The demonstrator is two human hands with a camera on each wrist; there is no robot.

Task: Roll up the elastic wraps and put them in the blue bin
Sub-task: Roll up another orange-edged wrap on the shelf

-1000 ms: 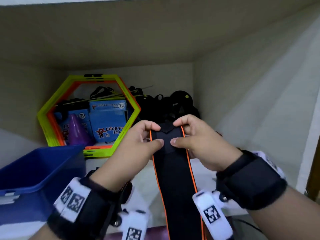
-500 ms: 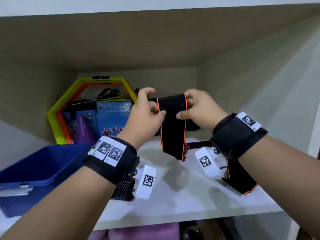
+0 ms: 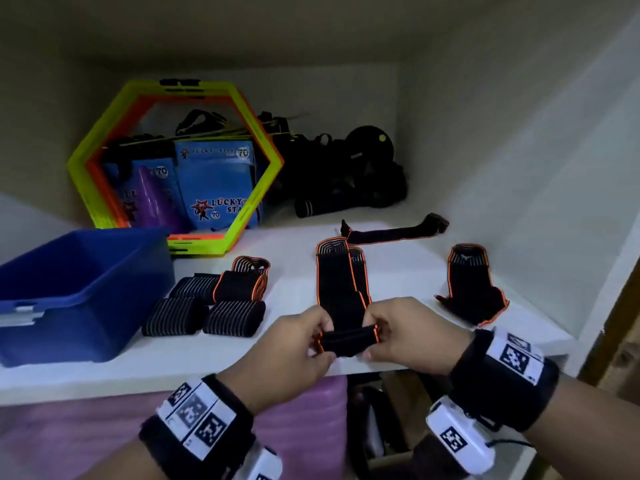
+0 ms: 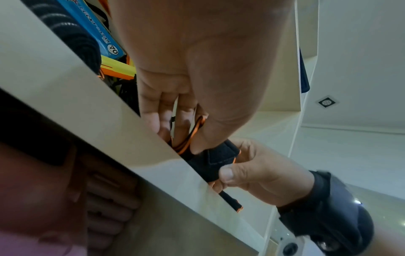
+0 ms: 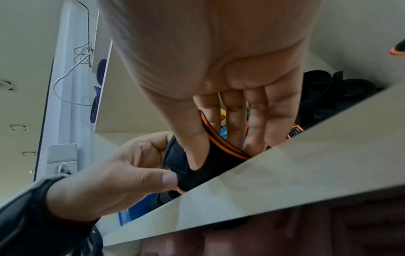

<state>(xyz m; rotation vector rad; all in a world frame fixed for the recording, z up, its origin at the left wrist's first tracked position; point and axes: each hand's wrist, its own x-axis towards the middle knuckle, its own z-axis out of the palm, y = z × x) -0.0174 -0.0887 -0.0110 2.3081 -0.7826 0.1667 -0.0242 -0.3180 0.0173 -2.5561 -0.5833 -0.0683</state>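
A black elastic wrap with orange edging (image 3: 341, 289) lies stretched along the white shelf (image 3: 207, 358); its near end is curled into a small roll (image 3: 348, 338) at the shelf's front edge. My left hand (image 3: 311, 336) pinches the roll's left end and my right hand (image 3: 382, 332) pinches its right end; the wrist views show the same roll (image 4: 210, 162) (image 5: 186, 166) held by thumbs and fingers. The blue bin (image 3: 69, 292) stands at the left. Several rolled wraps (image 3: 204, 306) lie beside it. Another unrolled wrap (image 3: 472, 282) lies at the right.
A yellow-and-orange hexagon frame (image 3: 166, 161) with blue packets (image 3: 218, 188) leans at the back left. A heap of black straps (image 3: 346, 168) and a thin dark strap (image 3: 391, 232) lie at the back. Pink material (image 3: 294, 427) sits below the shelf.
Both hands came down from in front of the shelf back to its front edge. The wrap, held hanging before, now lies flat on the shelf with its near end rolled.
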